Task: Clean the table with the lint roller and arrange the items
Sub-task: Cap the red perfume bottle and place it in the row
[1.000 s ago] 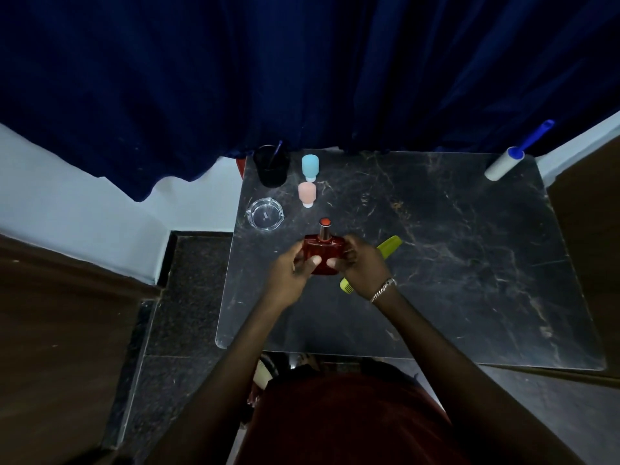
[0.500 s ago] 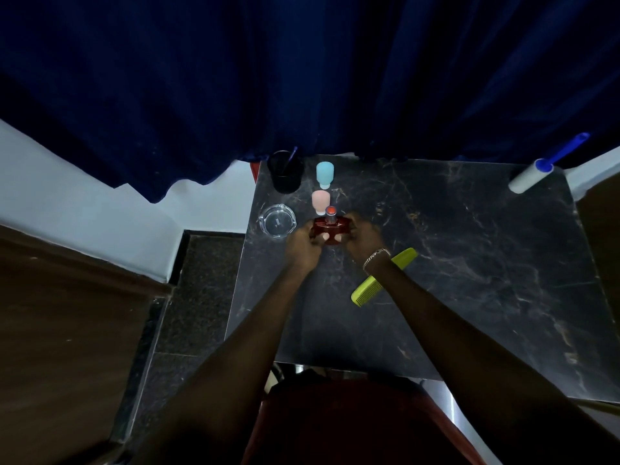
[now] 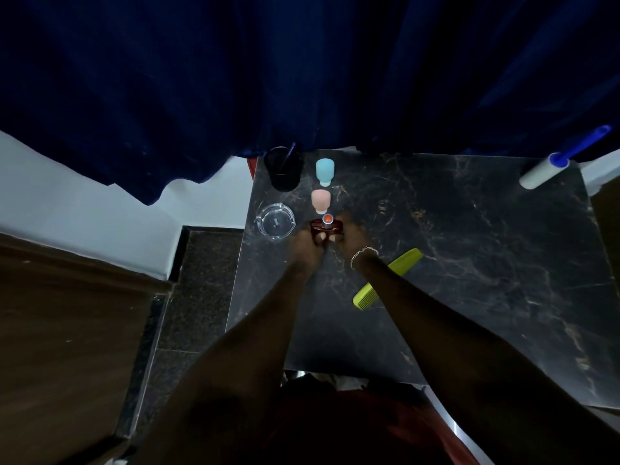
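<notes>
Starting at left edge of the dark marble table (image 3: 469,297): clear glass ashtray (image 3: 275,222) near the left rim, with a black cup (image 3: 283,169) behind it at the far left corner, a thin blue stick standing in it. Just right of those, a column running far to near: light blue bottle (image 3: 324,171), pink bottle (image 3: 321,200), then the red perfume bottle (image 3: 327,227), upright, orange cap up, close in front of the pink one, cannot tell if they touch. Left hand (image 3: 303,245) fingers curled on the perfume bottle's left side, right hand (image 3: 349,234) fingers curled on its right side; both wrapped around it, thumbs on the near face. Bottle base looks down on the table, not sure of contact. Bracelet (image 3: 364,254) on the right wrist. Yellow-green comb (image 3: 369,290) lies flat, partly under the right forearm, long axis diagonal, near-left to far-right, teeth along the lower right edge. Lint roller (image 3: 545,171) at the far right corner, well apart from both hands, lying on the table edge, long axis diagonal; white roll end points near-left, blue handle points far-right past the table corner. Dark blue curtain (image 3: 302,78) hangs behind the table.
</notes>
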Motion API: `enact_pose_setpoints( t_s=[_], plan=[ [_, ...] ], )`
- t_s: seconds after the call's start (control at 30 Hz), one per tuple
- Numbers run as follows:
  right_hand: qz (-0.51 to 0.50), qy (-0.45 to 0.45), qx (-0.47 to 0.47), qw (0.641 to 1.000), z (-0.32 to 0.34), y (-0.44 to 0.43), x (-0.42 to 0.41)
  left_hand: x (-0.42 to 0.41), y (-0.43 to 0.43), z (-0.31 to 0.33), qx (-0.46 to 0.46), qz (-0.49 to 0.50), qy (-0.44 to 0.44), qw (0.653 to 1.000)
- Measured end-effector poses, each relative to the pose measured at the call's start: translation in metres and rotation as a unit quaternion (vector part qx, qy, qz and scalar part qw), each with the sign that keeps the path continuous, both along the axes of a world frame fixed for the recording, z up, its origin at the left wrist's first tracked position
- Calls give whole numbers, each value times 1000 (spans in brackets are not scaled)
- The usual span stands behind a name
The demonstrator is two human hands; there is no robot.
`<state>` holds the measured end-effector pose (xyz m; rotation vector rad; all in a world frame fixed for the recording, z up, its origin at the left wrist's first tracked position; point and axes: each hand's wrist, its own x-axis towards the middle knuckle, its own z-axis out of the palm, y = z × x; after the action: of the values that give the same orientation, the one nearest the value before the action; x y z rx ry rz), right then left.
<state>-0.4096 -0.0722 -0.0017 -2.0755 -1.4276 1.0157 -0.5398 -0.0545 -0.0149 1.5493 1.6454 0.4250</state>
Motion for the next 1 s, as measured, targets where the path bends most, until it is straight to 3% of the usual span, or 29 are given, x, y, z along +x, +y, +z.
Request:
enact_pose_setpoints(
  t_s=[0.43, 0.83, 1.0],
  plan=[
    [10, -15, -4, 1000, -18, 18, 3, -3, 11, -6, -40, -19, -57, 997],
    [14, 47, -10, 999, -21, 14, 15, -7, 1, -19, -62, -8, -100, 993],
    [-22, -17, 6, 1000, -24, -22, 53, -12, -25, -39, -71, 47, -73, 994]
  ],
)
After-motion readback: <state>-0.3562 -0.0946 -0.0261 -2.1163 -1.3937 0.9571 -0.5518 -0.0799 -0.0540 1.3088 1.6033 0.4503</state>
